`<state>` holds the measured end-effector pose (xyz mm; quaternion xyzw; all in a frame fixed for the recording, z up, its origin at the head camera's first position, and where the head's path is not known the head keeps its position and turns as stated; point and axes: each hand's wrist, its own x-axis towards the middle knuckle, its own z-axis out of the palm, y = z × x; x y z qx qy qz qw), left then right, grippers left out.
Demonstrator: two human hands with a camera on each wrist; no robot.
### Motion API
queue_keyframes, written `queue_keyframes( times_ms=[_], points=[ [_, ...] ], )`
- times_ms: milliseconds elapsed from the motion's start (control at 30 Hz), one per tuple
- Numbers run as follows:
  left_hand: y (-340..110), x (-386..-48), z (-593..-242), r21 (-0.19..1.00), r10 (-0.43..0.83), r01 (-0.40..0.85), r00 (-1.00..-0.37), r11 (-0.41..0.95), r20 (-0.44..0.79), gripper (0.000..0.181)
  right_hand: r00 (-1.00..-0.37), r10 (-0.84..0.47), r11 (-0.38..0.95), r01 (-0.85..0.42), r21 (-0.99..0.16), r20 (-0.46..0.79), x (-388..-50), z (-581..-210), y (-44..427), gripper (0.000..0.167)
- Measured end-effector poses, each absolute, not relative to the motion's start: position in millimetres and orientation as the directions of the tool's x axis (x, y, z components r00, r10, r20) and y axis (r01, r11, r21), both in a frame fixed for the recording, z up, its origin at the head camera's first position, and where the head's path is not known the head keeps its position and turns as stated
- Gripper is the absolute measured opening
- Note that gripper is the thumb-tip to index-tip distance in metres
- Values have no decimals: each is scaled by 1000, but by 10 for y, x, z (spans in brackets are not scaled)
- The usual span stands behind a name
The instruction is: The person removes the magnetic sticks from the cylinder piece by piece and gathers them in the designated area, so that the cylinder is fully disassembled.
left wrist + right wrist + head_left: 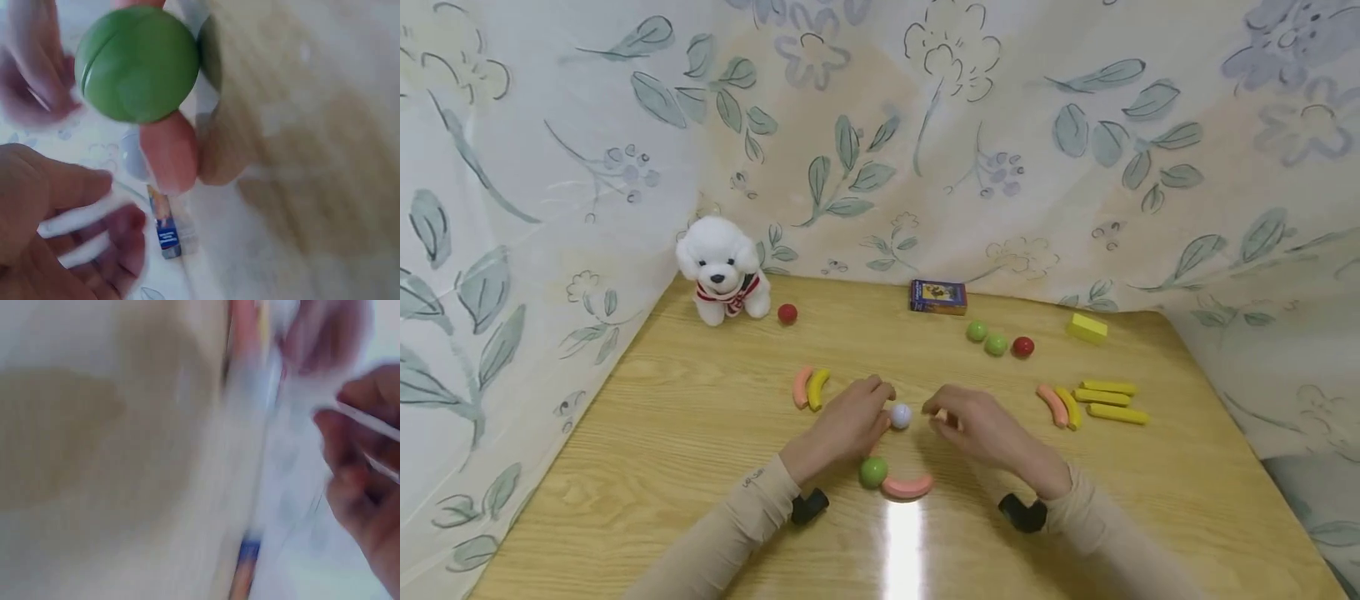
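A small white ball [900, 416] sits on the wooden table between the two hands. Just left of it, my left hand [850, 417] has thumb and fingers apart, nothing between them in the left wrist view; from the head view I cannot tell whether it touches the ball. To the right of the ball hovers my right hand [981, 425], loosely bent and holding nothing. Nearer me lie a green ball [873, 472] and a curved pink sausage-shaped piece [907, 487]. Another pink piece [170, 153] is partly hidden under the left hand in the head view. The right wrist view is blurred.
Pink and yellow curved pieces [815, 389] lie to the left; more, with several yellow sticks [1105, 398], lie right. Farther back are a white toy dog [722, 271], red balls [1023, 347], green balls [996, 343], a blue card box [938, 297] and a yellow block [1087, 327].
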<state>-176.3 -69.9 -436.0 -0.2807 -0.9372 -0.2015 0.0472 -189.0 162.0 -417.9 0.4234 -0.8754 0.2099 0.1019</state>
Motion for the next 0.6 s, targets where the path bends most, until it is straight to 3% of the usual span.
queue_keyframes(
  times_ms=[100,200,333,433,600],
  points=[
    [-700,-1824,-4309,302,612,663,-748,685,256,26,-363,-863,325,-932,-164,353,-1556,-4197,1373,18],
    [-697,-1849,-4288,265,696,738,-674,620,247,35,-234,-919,251,-968,14,318,-1385,-4252,1221,28],
    [-689,-1849,-4293,226,756,787,-616,575,222,42,-213,-940,250,-962,110,267,-1322,-4325,1177,33],
    [-690,-1864,-4304,175,774,808,-589,562,232,30,-229,-936,259,-962,83,268,-1322,-4355,1237,34],
    [-741,-1879,-4335,149,738,785,-617,601,275,12,-337,-878,353,-936,-17,340,-1380,-4368,1463,26]
  ],
)
